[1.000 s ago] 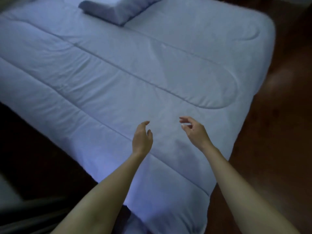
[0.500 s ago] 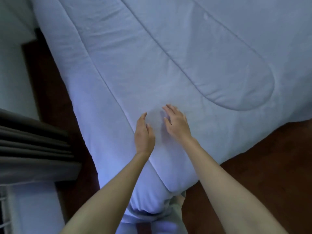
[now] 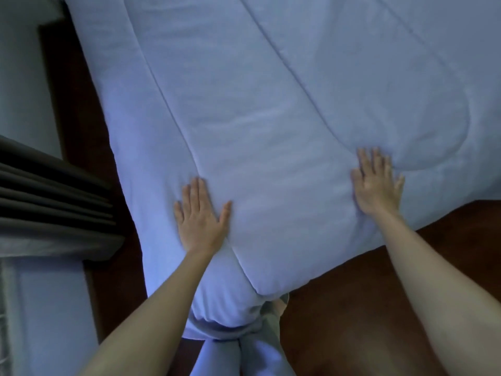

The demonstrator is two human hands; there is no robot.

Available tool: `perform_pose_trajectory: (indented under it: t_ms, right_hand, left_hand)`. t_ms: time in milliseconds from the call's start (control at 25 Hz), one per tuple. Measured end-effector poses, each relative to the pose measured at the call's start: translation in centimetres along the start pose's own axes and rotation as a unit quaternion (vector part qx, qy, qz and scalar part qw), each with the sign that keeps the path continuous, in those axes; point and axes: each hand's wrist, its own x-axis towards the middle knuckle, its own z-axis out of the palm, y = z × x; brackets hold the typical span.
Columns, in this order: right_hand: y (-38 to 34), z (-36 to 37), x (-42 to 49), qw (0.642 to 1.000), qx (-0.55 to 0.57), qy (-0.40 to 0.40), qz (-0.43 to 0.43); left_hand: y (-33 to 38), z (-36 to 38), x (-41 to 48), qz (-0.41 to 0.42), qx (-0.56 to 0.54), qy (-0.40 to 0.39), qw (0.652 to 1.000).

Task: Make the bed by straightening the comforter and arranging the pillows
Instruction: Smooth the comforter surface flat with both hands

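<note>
A pale blue quilted comforter (image 3: pixel 271 109) covers the bed and fills most of the view, with its near corner hanging down in front of my legs. My left hand (image 3: pixel 200 215) lies flat on it, palm down and fingers spread, near the left side of that corner. On the right side of the corner, my right hand (image 3: pixel 376 185) presses flat on the cover in the same way, beside a curved quilting seam. Neither hand grips any fabric. No pillow is in view.
Dark wooden floor (image 3: pixel 366 308) shows to the right and below the bed corner. A narrow strip of floor runs along the bed's left side. Grey curtain folds (image 3: pixel 48 202) and a pale wall (image 3: pixel 24 63) stand at the left.
My hands were close together near the corner; now they have spread far apart, flat on the comforter. The view has swung down over the corner, and the pillow left the frame.
</note>
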Motion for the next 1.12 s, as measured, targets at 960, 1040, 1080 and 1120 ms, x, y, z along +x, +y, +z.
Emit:
perform_pose_trajectory:
  t_ms: [960, 1040, 1080, 1120]
  right_hand:
    - [18.6, -9.4, 23.2, 0.994, -0.018, 0.013, -0.111]
    - [25.2, -11.4, 25.6, 0.999, -0.011, 0.012, -0.036]
    - [28.3, -12.4, 26.5, 1.000, 0.004, 0.002, 0.006]
    - [30.8, -13.4, 27.0, 0.999, 0.017, -0.013, 0.050]
  left_hand:
    - [34.9, 7.5, 7.0, -0.010, -0.020, 0.043, 0.999]
    - [40.6, 8.2, 7.8, 0.029, -0.045, 0.040, 0.998]
    - [43.4, 8.5, 8.1, 0.058, -0.052, 0.031, 0.996]
    - [46.0, 8.7, 8.5, 0.091, -0.062, 0.017, 0.994]
